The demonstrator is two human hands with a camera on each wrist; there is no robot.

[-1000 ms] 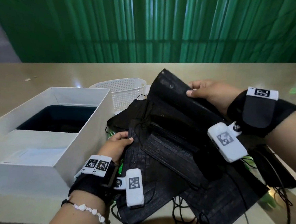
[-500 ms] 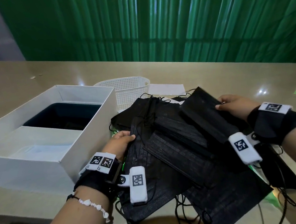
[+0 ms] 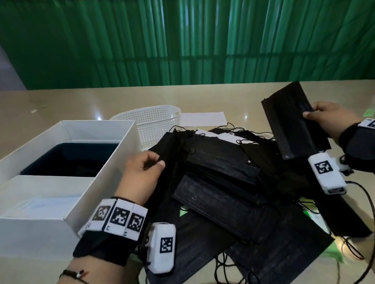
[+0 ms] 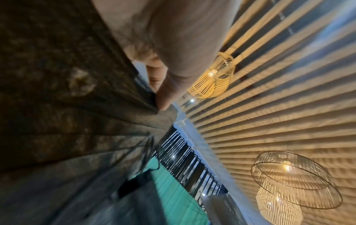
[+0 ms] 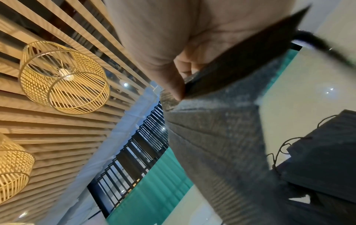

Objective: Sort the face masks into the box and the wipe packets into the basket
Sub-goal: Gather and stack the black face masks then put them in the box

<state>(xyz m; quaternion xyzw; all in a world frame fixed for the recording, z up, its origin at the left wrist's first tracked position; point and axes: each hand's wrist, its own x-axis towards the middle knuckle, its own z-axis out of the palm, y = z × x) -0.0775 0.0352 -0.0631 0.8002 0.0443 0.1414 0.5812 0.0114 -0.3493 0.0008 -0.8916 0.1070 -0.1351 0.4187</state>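
Note:
A heap of black face masks (image 3: 225, 183) covers the middle of the table, ear loops trailing. My right hand (image 3: 327, 118) grips a stack of black masks (image 3: 291, 123) and holds it lifted at the right, clear of the heap; the right wrist view shows my thumb (image 5: 173, 85) pinching that stack (image 5: 217, 137). My left hand (image 3: 144, 173) pinches the left edge of a mask on the heap (image 3: 171, 149), thumb (image 4: 169, 94) on the fabric (image 4: 77, 106). Green wipe packets (image 3: 311, 215) peek out under the masks. The white box (image 3: 108, 169) stands at left, the white basket (image 3: 149, 122) behind.
The box has a dark blue inner tray (image 3: 68, 159) at its far end and a white insert in front. A white sheet of paper (image 3: 202, 118) lies behind the heap. Green corrugated wall (image 3: 197, 37) runs along the table's far edge. Bare tabletop shows at the far right.
My right hand has carried its stack of masks up and to the right, away from the heap. My left hand has moved up along the heap's left edge, toward the box.

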